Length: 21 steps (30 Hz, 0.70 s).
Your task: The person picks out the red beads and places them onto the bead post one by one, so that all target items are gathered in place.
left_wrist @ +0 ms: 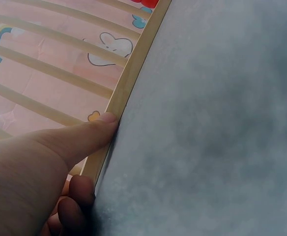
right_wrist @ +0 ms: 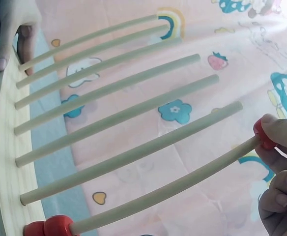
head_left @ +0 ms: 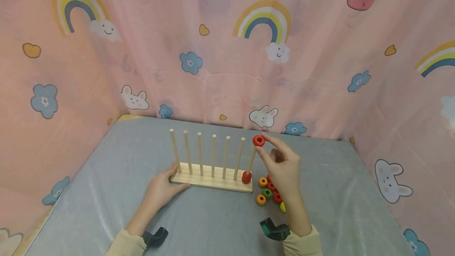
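A wooden peg stand [head_left: 213, 182] with a row of several upright pegs rests on the table. My left hand [head_left: 160, 191] grips its left end; in the left wrist view the thumb [left_wrist: 92, 132] presses the front edge, with the other fingers curled at the end. Thumb and index finger of my right hand [head_left: 287, 171] pinch a red bead [right_wrist: 261, 132] at the tip of the rightmost peg [right_wrist: 173, 189]. Whether the peg tip has entered the hole is unclear. Two red beads [right_wrist: 58, 228] sit stacked at that peg's base. The other pegs carry no beads.
Loose red, orange, green and yellow beads, among them an orange bead [head_left: 260, 204], lie right of the stand, partly hidden by my right forearm. A grey cloth [head_left: 213, 220] covers the table. Pink patterned curtains [head_left: 227, 90] enclose the back and sides.
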### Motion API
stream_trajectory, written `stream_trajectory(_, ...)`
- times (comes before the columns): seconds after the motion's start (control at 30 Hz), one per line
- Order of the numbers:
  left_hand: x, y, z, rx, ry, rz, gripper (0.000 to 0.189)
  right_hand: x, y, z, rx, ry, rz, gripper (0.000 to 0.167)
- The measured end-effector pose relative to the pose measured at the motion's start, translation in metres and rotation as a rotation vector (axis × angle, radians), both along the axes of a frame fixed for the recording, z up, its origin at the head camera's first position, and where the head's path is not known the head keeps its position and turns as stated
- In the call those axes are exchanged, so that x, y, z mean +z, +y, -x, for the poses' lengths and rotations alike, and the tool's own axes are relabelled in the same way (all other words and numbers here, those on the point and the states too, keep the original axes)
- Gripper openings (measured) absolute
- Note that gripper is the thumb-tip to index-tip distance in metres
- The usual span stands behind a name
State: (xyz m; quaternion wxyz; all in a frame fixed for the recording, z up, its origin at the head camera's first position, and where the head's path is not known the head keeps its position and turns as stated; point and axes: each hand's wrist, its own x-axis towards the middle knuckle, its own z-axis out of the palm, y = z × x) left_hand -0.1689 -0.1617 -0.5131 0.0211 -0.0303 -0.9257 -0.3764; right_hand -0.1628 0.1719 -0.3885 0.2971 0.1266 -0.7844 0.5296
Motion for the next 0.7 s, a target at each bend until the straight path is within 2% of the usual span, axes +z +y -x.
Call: stream_trajectory(0.7,0.0002,0.0001,-0.0008,-0.003,0.005,-0.003,0.089,-0.0009,-0.0008,0.0001,0.004,-0.039,-0.023,0.037)
